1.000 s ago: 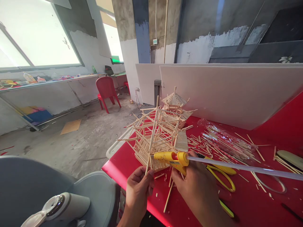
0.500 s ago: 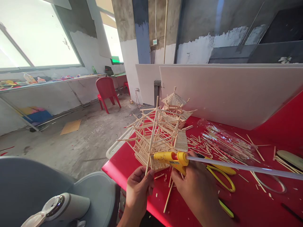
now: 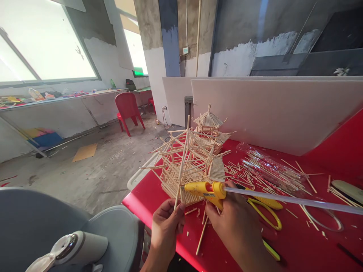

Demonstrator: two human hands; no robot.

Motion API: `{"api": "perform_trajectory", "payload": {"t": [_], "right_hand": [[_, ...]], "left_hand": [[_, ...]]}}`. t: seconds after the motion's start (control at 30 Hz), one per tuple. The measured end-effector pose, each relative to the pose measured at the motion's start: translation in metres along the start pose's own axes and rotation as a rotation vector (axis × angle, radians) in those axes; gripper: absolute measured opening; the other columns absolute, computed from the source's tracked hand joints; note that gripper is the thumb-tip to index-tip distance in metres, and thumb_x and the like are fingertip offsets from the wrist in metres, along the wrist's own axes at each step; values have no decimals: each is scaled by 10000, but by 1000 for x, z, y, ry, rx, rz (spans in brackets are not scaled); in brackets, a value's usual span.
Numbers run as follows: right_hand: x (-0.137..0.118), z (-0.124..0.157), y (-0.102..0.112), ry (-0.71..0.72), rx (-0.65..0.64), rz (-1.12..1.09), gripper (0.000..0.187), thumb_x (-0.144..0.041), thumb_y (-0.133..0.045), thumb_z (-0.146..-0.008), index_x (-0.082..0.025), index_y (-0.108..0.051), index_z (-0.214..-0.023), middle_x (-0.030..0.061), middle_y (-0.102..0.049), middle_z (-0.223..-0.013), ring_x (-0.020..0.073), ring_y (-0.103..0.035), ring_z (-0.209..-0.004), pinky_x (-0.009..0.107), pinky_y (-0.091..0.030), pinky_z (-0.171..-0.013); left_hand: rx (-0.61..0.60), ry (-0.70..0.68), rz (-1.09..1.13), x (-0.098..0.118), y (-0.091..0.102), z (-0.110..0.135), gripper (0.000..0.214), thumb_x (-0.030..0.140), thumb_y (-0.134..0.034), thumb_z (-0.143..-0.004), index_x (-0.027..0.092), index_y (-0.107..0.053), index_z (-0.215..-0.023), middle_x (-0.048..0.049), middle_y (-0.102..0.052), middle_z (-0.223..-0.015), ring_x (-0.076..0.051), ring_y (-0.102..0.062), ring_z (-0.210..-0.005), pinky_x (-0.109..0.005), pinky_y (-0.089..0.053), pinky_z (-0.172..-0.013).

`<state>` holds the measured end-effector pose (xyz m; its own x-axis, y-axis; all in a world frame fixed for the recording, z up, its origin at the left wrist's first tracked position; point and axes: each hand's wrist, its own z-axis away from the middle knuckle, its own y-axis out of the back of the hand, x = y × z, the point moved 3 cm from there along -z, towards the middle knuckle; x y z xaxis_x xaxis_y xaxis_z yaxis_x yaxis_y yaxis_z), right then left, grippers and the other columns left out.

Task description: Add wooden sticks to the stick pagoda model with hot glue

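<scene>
A pavilion-like model of thin wooden sticks (image 3: 187, 162) stands on the red tabletop (image 3: 159, 204). My left hand (image 3: 167, 223) pinches the lower end of a wooden stick (image 3: 176, 198) that slants up along the model's near side. In my right hand (image 3: 232, 223) is a yellow glue gun (image 3: 205, 189), its nozzle at that stick just above my left fingers. A long translucent glue stick (image 3: 283, 198) runs out of the gun's back to the right. Behind the near model rises another stick model with a pointed roof (image 3: 209, 120).
Right of the models lie loose sticks and a clear plastic bag of sticks (image 3: 272, 166). Yellow-handled pliers (image 3: 266, 215) rest beside my right hand. A white bottle (image 3: 82, 247) is on a grey chair (image 3: 119, 230) at left. White boards (image 3: 269, 113) stand behind the table.
</scene>
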<state>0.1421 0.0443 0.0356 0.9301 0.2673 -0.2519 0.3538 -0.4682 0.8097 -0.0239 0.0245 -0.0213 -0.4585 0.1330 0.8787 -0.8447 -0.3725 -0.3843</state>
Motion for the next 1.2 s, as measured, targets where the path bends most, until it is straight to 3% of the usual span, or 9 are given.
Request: {"api": "perform_trajectory", "payload": {"t": [1.2], "right_hand": [[0, 0, -3, 5, 30, 7, 322, -246, -521, -843, -185, -666, -1124, 127, -724, -988, 246, -697, -835, 334, -522, -681]], "left_hand": [[-5, -5, 13, -2, 1, -1, 400, 434, -884, -625, 163, -592, -662, 39, -562, -440, -29, -387, -354, -152, -283, -377]]}}
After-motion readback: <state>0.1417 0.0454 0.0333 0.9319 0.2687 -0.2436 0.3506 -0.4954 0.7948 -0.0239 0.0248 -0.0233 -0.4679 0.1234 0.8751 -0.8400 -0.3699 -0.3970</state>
